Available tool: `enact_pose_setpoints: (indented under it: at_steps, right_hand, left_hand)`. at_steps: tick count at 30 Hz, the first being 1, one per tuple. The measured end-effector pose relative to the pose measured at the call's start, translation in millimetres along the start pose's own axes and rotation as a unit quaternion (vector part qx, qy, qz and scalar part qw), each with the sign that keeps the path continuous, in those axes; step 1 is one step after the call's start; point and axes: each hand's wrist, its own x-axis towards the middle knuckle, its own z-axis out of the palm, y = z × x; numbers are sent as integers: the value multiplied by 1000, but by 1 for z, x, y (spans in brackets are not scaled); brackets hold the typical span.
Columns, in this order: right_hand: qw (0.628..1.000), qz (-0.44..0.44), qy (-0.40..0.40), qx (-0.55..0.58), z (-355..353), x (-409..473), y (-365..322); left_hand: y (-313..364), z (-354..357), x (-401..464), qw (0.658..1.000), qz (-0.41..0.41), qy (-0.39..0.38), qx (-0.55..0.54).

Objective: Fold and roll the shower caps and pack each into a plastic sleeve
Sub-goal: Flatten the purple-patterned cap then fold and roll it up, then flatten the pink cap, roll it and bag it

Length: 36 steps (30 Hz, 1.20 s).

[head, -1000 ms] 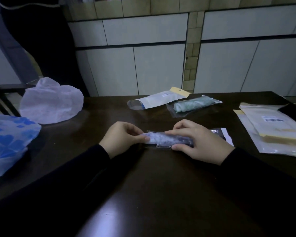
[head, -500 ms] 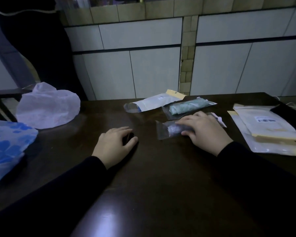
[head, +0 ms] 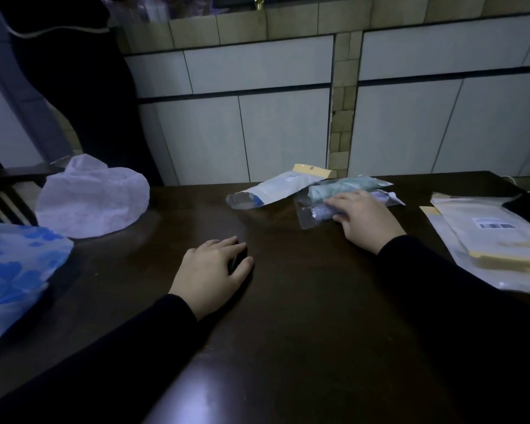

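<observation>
A clear plastic sleeve with a rolled lilac shower cap (head: 314, 214) inside lies on the dark table (head: 303, 316), far right of centre. My right hand (head: 364, 223) rests on top of it with fairly straight fingers, hiding its right half. It touches a second sleeve holding a rolled green cap (head: 340, 185) just behind. My left hand (head: 213, 270) lies on the table nearer me, fingers loosely curled, holding nothing. Two loose caps sit at the left: a white one (head: 92, 200) and a blue-heart one (head: 13, 270).
A white sleeve with a yellow header (head: 276, 188) lies at the back beside the green pack. A stack of flat empty sleeves (head: 490, 243) lies at the right edge. A tiled wall runs behind the table. A dark chair stands at the far left.
My left hand let go of the packed sleeve and dropped onto the table. My right hand slid the sleeve away and to the right, up against the green pack.
</observation>
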Motion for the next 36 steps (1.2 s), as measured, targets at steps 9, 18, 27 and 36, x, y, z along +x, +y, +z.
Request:
enact_pose_setpoints:
  at_steps: [9,18,27,36]
  right_hand:
    - [981,-144,122,48,-8,-12,-62]
    - [962,-206,75,162,35,42,-191]
    - [964,-197,45,173,91,131,-293]
    - [952,-250,-69,162,114,189,-303]
  left_hand:
    - [-4,-5,-3,999,33,9,-27]
    - [-85,-43,-4,975,-63,161,-141]
    - [-170,-18,36,933,-262,245,-6]
    - [-195,-10,63,929,-334,160,-3]
